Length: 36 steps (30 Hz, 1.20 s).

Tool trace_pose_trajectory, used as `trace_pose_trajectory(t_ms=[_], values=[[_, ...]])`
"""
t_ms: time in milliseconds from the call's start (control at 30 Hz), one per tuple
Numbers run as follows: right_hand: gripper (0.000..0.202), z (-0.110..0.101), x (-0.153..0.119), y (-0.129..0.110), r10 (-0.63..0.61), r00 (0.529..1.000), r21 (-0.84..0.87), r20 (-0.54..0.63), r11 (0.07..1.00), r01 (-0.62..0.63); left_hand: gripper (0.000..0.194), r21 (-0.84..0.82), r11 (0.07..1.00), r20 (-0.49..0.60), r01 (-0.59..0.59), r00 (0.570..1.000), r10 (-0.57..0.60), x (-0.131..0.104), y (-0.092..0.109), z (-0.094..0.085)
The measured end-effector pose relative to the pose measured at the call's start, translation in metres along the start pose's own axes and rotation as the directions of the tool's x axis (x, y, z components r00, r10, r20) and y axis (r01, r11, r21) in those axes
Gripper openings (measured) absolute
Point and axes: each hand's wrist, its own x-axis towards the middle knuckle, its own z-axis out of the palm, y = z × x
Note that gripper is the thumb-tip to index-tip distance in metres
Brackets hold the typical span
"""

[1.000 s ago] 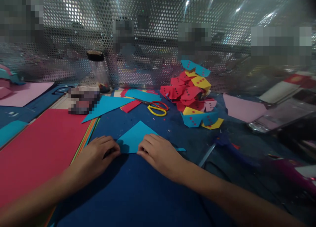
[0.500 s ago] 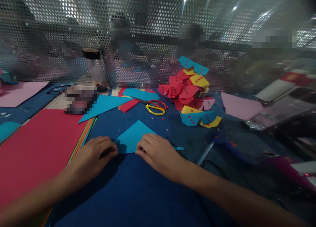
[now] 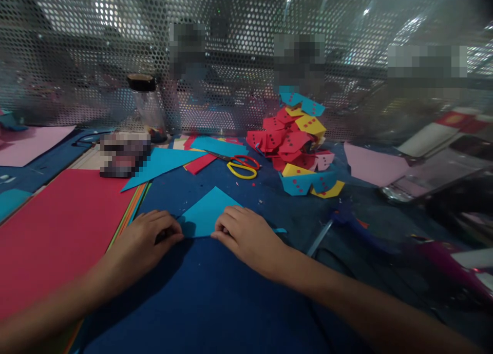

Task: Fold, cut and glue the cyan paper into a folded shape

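A blue sheet of paper (image 3: 206, 215), its pointed corner facing away from me, lies on the dark blue tabletop (image 3: 185, 302). My left hand (image 3: 148, 238) pinches its near left edge between thumb and fingers. Farther along the same near edge, my right hand (image 3: 246, 236) is closed on the paper, covering its right part. A thin blue strip (image 3: 280, 231) shows just beyond the right hand. Past the sheet lie scissors (image 3: 242, 170) with one red and one yellow handle loop.
A red paper stack (image 3: 65, 231) lies at left, near a phone (image 3: 123, 159) and a jar (image 3: 148, 110). Folded dotted paper pieces (image 3: 292, 138) are heaped ahead. A blue glue gun (image 3: 358, 231) and its cable lie at right. A perforated metal screen (image 3: 231, 102) stands behind.
Both hands keep hold of the blue sheet in nearly the same place. Only a very slight shift of the whole view shows.
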Motion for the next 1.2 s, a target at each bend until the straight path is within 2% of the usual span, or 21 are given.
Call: trace_pose_trajectory(t_ms=[267,733,1200], values=[[0.018,-0.004,0.002,0.000,0.062,0.997,0.040,0.043,0.997,-0.064,0.022,-0.005,0.997,-0.026,0.073,0.997,-0.073,0.003,0.000,-0.001],[0.017,-0.012,-0.004,0.008,0.069,0.997,0.017,0.031,0.997,-0.070,0.023,0.025,0.998,-0.027,0.066,0.997,-0.065,0.003,-0.001,-0.001],[0.017,-0.019,-0.025,0.025,0.171,0.985,0.038,-0.021,0.985,-0.170,0.024,0.020,0.994,-0.034,0.112,0.993,-0.111,0.002,-0.003,-0.001]])
